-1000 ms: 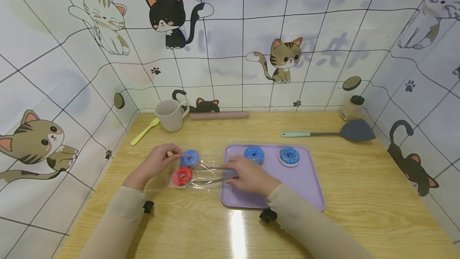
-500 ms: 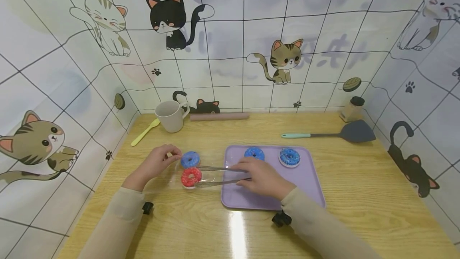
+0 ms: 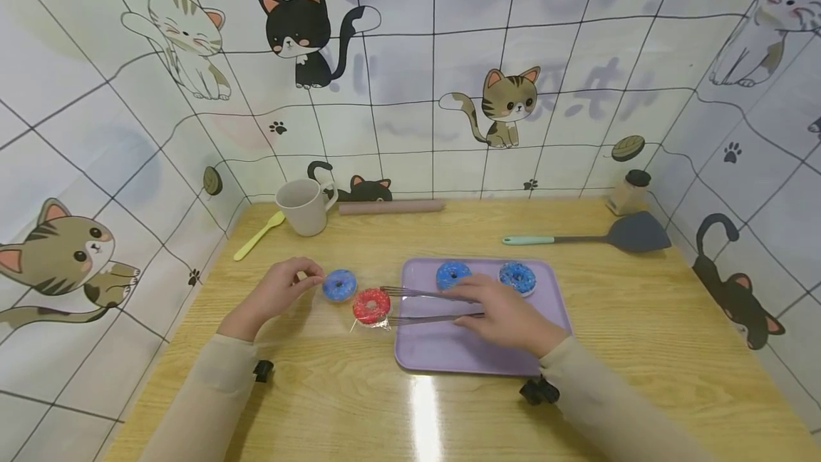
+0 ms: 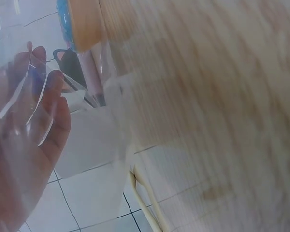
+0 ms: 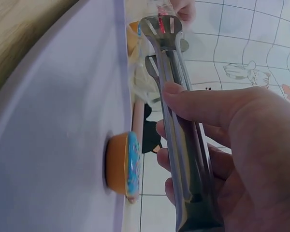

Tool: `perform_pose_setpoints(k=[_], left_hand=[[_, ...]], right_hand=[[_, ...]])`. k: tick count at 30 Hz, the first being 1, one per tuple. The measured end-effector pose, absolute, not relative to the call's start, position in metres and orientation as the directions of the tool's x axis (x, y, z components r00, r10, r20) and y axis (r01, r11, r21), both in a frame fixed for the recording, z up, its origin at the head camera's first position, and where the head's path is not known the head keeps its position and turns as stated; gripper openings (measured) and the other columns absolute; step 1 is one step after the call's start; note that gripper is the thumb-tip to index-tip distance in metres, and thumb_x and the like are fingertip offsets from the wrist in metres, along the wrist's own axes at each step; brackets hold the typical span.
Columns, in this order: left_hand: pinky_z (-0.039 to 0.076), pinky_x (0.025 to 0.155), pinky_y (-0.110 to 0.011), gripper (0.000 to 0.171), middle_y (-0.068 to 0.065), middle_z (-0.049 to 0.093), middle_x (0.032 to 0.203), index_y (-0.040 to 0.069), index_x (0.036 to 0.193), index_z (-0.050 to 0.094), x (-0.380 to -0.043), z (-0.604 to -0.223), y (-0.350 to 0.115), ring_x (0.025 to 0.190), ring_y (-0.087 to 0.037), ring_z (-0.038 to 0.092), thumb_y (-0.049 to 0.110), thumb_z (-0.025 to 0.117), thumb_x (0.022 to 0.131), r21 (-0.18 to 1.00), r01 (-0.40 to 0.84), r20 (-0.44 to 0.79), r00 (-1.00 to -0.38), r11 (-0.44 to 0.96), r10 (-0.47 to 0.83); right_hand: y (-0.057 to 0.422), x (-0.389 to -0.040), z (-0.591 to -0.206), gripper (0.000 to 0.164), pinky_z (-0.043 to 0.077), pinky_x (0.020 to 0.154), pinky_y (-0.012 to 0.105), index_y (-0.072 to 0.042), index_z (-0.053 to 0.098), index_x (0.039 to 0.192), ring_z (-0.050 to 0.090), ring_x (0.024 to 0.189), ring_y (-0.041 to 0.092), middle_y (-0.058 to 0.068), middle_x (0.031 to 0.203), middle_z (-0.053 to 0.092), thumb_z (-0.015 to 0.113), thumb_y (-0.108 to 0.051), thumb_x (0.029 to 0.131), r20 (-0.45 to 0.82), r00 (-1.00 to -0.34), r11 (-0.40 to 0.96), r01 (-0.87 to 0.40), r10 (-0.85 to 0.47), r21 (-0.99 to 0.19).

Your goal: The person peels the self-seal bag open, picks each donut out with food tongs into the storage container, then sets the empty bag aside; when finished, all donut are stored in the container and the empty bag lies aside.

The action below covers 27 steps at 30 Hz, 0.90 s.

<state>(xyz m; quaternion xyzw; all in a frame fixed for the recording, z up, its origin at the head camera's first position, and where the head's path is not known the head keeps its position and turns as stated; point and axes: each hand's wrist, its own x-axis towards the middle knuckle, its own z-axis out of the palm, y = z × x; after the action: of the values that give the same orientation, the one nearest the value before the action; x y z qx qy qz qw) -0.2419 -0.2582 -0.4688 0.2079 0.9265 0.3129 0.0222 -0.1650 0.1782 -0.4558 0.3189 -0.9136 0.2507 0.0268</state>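
Observation:
My left hand (image 3: 279,294) pinches the edge of a clear plastic bag (image 4: 15,99), which hangs over the fingers in the left wrist view. A blue donut (image 3: 340,285) lies just right of these fingertips. Metal tongs (image 5: 186,145) are gripped between thumb and fingers of my right hand (image 3: 507,312), over the lilac tray (image 3: 474,358). The tongs' ends reach left, one on each side of the right edge of a red sprinkled donut (image 3: 372,305). Crinkled film shows along that donut's front. Two blue donuts, one (image 3: 452,274) behind the right hand and one (image 3: 517,278) farther right, sit on the tray.
At the back left stand a beige mug (image 3: 304,209) and a yellow spoon (image 3: 259,237). A pinkish rolling pin (image 3: 391,207) lies along the wall. Back right are a spatula (image 3: 635,232) and a dark-capped jar (image 3: 628,192). Cat-print sheeting (image 3: 410,127) walls the table.
The right hand and tongs have moved right, and the red donut has come along to the tray's left edge. The left hand has stayed put beside the blue donut.

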Motion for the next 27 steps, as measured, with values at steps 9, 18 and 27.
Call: perform_pose_setpoints(k=[9,18,27], left_hand=[[0.049,0.078,-0.029,0.006,0.002,0.074,0.105,0.017,0.102,0.074,-0.243,-0.47,-0.256,0.095,-0.014,0.062,0.02,0.069,0.1,0.596,0.37,0.09,-0.913,0.712,0.399],[0.049,0.078,-0.029,0.006,0.002,0.074,0.105,0.017,0.103,0.074,-0.243,-0.47,-0.256,0.094,-0.014,0.062,0.02,0.069,0.101,0.596,0.367,0.09,-0.914,0.714,0.395],[0.049,0.078,-0.028,0.007,0.001,0.073,0.105,0.014,0.103,0.074,-0.24,-0.469,-0.255,0.095,-0.015,0.062,0.018,0.069,0.1,0.599,0.359,0.082,-0.917,0.716,0.391]], right_hand=[[0.223,-0.152,-0.452,0.048,0.055,0.098,0.047,-0.026,0.07,0.133,0.065,0.121,0.023,-0.001,0.128,0.07,0.085,-0.027,0.087,0.258,-0.802,0.697,-0.596,-0.538,-0.399],[0.271,-0.136,-0.448,0.051,0.058,0.09,0.044,-0.027,0.071,0.132,0.067,0.113,0.018,-0.006,0.123,0.07,0.087,-0.02,0.084,0.259,-0.823,0.739,-0.569,-0.506,-0.361],[0.323,-0.119,-0.447,0.054,0.058,0.089,0.04,-0.033,0.072,0.128,0.068,0.112,0.015,-0.013,0.122,0.069,0.09,-0.019,0.08,0.252,-0.837,0.768,-0.546,-0.485,-0.335]])
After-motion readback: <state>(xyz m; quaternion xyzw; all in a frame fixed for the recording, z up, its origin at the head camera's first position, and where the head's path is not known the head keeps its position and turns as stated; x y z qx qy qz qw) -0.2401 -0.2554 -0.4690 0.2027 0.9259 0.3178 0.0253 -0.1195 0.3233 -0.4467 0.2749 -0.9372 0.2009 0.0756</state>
